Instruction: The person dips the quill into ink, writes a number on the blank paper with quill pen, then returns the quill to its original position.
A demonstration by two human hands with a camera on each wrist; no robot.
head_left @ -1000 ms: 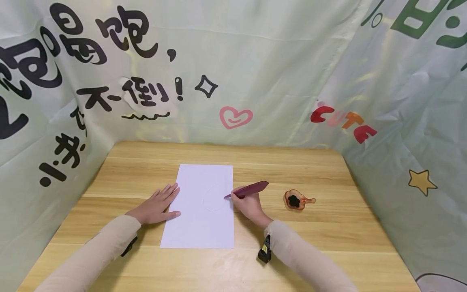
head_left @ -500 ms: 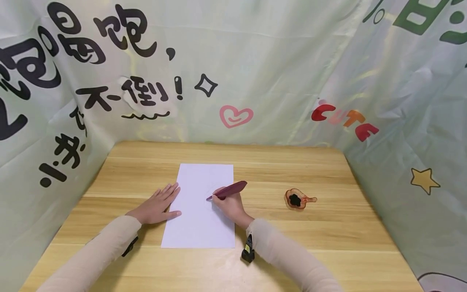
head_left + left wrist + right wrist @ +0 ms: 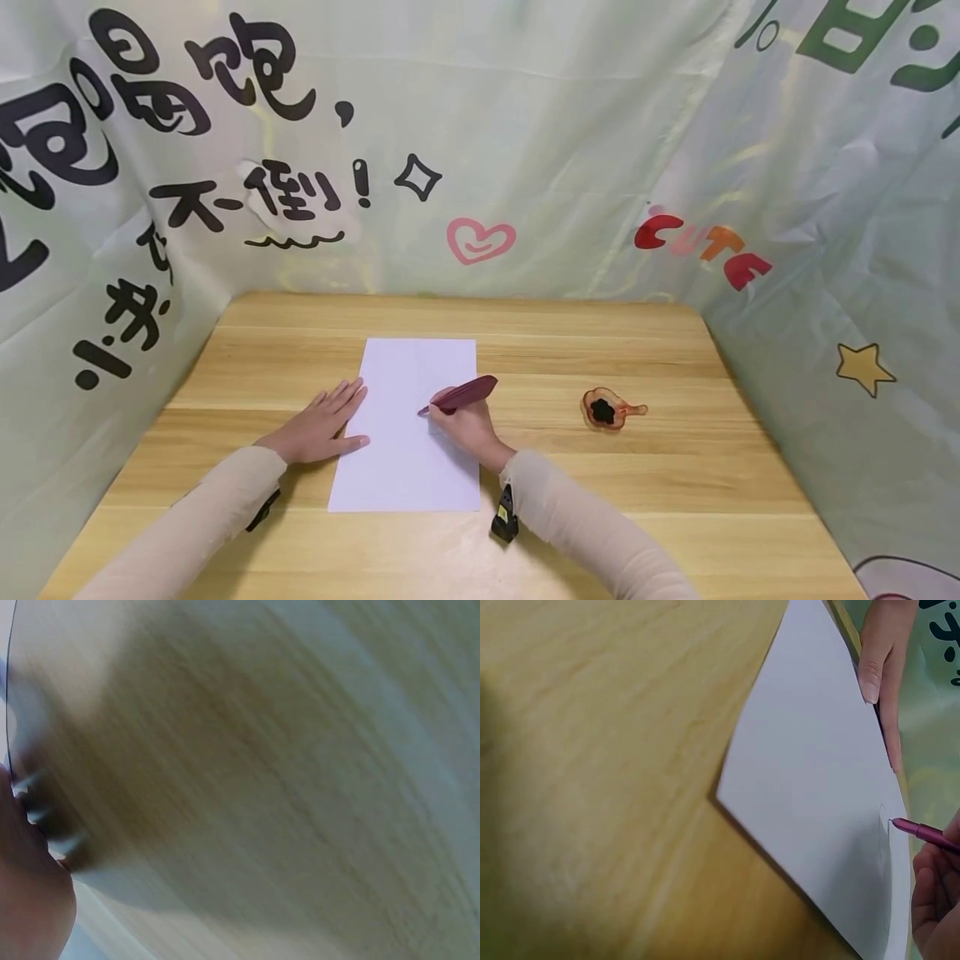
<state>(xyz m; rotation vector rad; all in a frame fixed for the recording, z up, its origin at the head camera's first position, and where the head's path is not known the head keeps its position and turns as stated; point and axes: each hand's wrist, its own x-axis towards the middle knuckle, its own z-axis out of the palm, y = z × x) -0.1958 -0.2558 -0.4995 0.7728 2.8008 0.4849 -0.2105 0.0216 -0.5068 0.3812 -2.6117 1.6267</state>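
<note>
A sheet of white paper (image 3: 405, 475) lies on the table, held at its left edge by my left hand (image 3: 318, 425), whose fingers are straight and spread. My right hand (image 3: 468, 429) rests over the sheet's right half and pinches a dark purple feather-shaped pen (image 3: 468, 393). In the right wrist view the tip of the pen (image 3: 919, 831) meets the paper beside a thin, faint curved line. The left wrist view catches only part of the left hand (image 3: 34, 877) at its left edge.
An amber, flower-shaped dish (image 3: 613, 411) with a short handle and a black flower-shaped centre sits right of the paper on the wooden table (image 3: 600, 550). A printed cloth (image 3: 555, 125) hangs behind the table and along both sides.
My right hand has moved left with the pen, from the paper's right edge onto the sheet, shifting only slightly in the last half second. The left hand has stayed in place.
</note>
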